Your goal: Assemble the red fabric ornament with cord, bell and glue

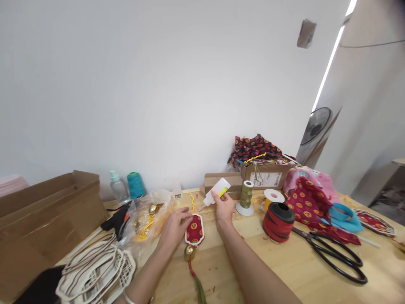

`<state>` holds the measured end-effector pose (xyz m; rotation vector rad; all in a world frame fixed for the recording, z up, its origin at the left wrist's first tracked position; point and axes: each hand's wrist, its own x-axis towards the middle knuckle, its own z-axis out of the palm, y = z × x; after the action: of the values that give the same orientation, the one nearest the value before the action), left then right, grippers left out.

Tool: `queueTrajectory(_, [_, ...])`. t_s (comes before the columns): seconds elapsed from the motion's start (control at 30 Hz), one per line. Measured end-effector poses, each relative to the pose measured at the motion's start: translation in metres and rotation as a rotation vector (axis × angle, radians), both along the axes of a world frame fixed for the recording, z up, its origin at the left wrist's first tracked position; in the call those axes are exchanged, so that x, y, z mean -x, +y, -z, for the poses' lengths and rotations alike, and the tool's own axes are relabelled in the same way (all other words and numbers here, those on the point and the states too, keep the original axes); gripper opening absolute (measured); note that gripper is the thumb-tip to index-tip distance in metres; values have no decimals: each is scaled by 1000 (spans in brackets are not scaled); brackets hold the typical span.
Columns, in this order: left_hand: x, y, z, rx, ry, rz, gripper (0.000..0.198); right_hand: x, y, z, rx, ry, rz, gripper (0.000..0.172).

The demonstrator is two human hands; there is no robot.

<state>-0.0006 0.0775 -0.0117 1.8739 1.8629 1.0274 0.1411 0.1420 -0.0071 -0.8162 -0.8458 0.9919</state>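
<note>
A red patterned pendant with a pale scalloped border lies on the wooden table, a yellow cord at its top, a gold bell and a red and green tassel below it. My left hand rests at the pendant's upper left edge, its fingers bent together; whether they pinch anything is too small to make out. Above and right of the pendant, my right hand is closed round a white glue bottle with a yellow label, its nozzle tilted down to the left.
Wooden frames, a glue gun and a plastic bag lie left. Right are an olive thread spool, a red ribbon roll, black scissors and patterned cloth. Cardboard boxes stand near the wall.
</note>
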Motion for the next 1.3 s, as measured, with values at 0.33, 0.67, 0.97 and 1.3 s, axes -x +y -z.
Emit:
queueTrajectory(0.33, [0,1,1,-17,37,82,24,1,0,-2,9,32,-18,34])
queueTrajectory(0.67, [6,-2,5,-51,87,134,31,1,-1,-4,28,81,-31,33])
queueTrajectory(0.97, [5,-13,-1,-22,192,188,34,0,0,-4,41,129,-32,32])
queueTrajectory(1.3, [3,-17,-3,-19,290,228,33,0,1,-3,57,164,-26,29])
